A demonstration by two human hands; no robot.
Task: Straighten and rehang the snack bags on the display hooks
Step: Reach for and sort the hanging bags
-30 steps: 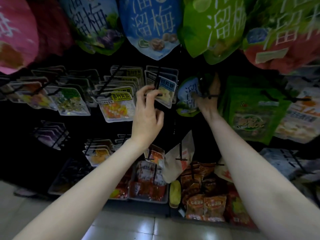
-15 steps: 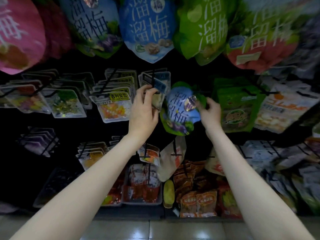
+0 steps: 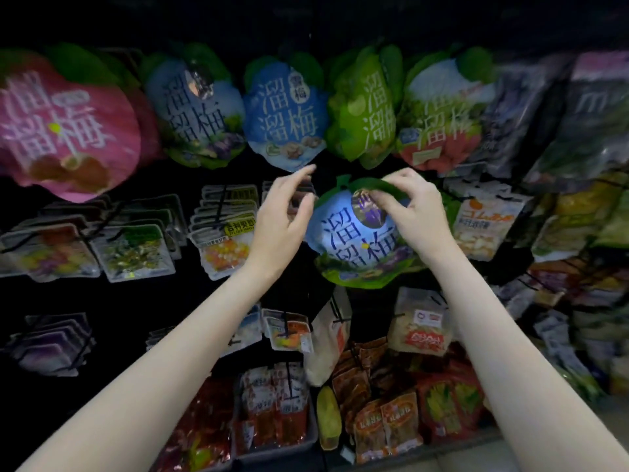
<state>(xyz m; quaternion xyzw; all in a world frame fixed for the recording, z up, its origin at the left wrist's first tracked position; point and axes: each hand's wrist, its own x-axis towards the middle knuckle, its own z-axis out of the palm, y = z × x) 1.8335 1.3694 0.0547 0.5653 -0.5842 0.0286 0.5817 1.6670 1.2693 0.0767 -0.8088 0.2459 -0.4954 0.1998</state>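
A blue snack bag (image 3: 354, 243) with a green leafy rim and large dark characters hangs in the middle of the rack, below the top row. My right hand (image 3: 413, 207) pinches its green top edge with curled fingers. My left hand (image 3: 282, 219) hovers just left of the bag with fingers loosely spread and holds nothing. Whether the bag's hole sits on a hook is hidden behind my right fingers.
The top row holds a pink bag (image 3: 64, 127), blue bags (image 3: 286, 114) and green bags (image 3: 364, 103). Flat clear packets (image 3: 224, 247) hang on black hooks to the left. Orange-and-white packets (image 3: 483, 223) hang to the right. Trays of red packets (image 3: 275, 413) sit at the bottom.
My right hand has drawn the blue bag out and up to the front, its grip now on the top edge. My left hand has let go of the small packet and opened. The view tilted upward.
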